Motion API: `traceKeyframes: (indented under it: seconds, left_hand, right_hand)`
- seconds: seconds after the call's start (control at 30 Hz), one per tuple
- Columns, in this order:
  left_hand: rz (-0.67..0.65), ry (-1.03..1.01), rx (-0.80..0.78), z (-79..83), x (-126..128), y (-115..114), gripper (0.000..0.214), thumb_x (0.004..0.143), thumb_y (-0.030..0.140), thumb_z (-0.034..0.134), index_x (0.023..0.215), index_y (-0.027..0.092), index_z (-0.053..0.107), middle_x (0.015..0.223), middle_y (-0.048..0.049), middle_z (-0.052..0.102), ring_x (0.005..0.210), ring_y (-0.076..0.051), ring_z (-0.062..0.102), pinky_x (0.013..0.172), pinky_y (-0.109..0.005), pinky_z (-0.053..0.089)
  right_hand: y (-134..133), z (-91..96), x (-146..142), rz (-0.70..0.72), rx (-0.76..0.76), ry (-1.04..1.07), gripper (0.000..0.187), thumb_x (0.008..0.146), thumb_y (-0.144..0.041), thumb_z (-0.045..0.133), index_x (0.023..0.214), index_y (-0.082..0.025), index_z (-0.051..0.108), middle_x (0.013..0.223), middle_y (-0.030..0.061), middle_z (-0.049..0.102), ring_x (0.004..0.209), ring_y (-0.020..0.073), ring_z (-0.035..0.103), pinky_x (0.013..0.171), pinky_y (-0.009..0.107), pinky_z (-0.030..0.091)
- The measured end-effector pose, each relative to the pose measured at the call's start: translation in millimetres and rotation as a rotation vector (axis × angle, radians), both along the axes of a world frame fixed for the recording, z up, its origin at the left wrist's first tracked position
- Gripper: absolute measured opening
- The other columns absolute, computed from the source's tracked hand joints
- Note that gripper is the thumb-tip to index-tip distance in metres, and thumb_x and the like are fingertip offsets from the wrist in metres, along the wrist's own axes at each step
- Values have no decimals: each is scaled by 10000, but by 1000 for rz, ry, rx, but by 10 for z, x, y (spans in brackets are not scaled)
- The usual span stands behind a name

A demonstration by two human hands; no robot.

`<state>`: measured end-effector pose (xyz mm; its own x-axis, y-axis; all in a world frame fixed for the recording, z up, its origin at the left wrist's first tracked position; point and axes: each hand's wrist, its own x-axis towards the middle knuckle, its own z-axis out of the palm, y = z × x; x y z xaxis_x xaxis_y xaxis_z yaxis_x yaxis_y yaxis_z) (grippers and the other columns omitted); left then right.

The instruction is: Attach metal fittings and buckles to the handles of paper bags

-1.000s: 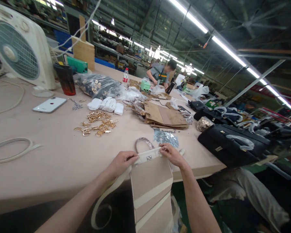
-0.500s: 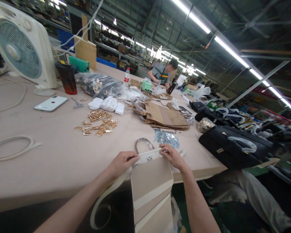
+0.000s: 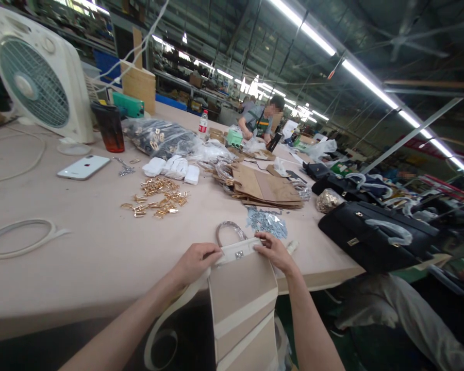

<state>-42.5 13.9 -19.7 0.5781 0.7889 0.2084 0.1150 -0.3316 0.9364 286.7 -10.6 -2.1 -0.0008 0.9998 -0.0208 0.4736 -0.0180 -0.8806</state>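
Both my hands grip the top edge of a beige bag panel (image 3: 243, 304) with cream strips across it, which hangs over the table edge toward me. My left hand (image 3: 196, 264) pinches the edge's left side and my right hand (image 3: 274, 252) the right side. A small metal clasp (image 3: 238, 254) sits on the cream band between my hands. Just beyond it, a plastic-wrapped bag handle (image 3: 228, 232) arches up. A cream strap (image 3: 166, 330) curves down from under my left hand. The panel's lower end runs out of view.
On the pale table (image 3: 81, 216) lie gold buckles (image 3: 154, 198), metal parts (image 3: 266, 222), kraft card (image 3: 265, 186) and a white phone (image 3: 84, 167). A black bag (image 3: 375, 236) is at right, a box fan (image 3: 38, 77) at far left, and a co-worker (image 3: 261, 118) beyond.
The whole view has drifted slightly, with the table items shifting right and down. My hands stay on the panel's top edge, and the panel has not visibly changed.
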Motion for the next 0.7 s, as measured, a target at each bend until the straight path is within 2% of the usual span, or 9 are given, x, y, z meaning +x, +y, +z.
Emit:
traceKeyframes:
  seconds: [0.17,0.33,0.4,0.5,0.6,0.7]
  left_hand:
    - [8,-2,0,21,-4,-12,312,960,382,571,881,152,766,853,-44,744,792,-176,644,750,-244,466]
    - [10,-10,-9,28,1,-10,317,946,402,583,879,158,773,867,-50,756,800,-183,652,740,-245,479]
    - [10,-16,-17,17,4,-2,316,944,401,585,888,157,778,871,-49,758,795,-181,652,736,-246,482]
    - [21,-50,-38,7,4,-5,307,944,390,593,927,151,785,884,-53,762,792,-177,655,746,-247,488]
    - [26,-103,-76,18,0,-34,303,935,382,608,931,138,787,879,-63,764,779,-174,658,747,-252,493]
    - [19,-171,-116,21,-11,-61,291,895,374,659,982,131,795,933,-82,774,815,-188,676,769,-264,508]
  right_hand:
    - [25,-187,-49,-140,3,152,530,745,-531,823,1141,-196,711,1007,69,760,881,242,695,807,370,562]
    - [18,-271,-111,-235,43,159,486,723,-560,825,1026,-197,714,894,45,746,805,231,675,763,355,547]
    - [-12,-295,-123,-223,71,127,493,760,-566,802,1071,-195,707,938,56,748,844,239,682,795,363,551]
    - [-80,-342,-146,-186,173,43,474,838,-563,745,1146,-207,693,1138,94,733,1009,266,682,926,406,541]
    - [-133,-401,-159,-169,287,-72,384,893,-536,700,1117,-223,708,1275,111,689,1196,296,625,1082,476,463]
    - [-144,-437,-151,-164,336,-123,364,913,-528,678,1112,-225,713,1300,123,675,1261,313,590,1136,533,413]
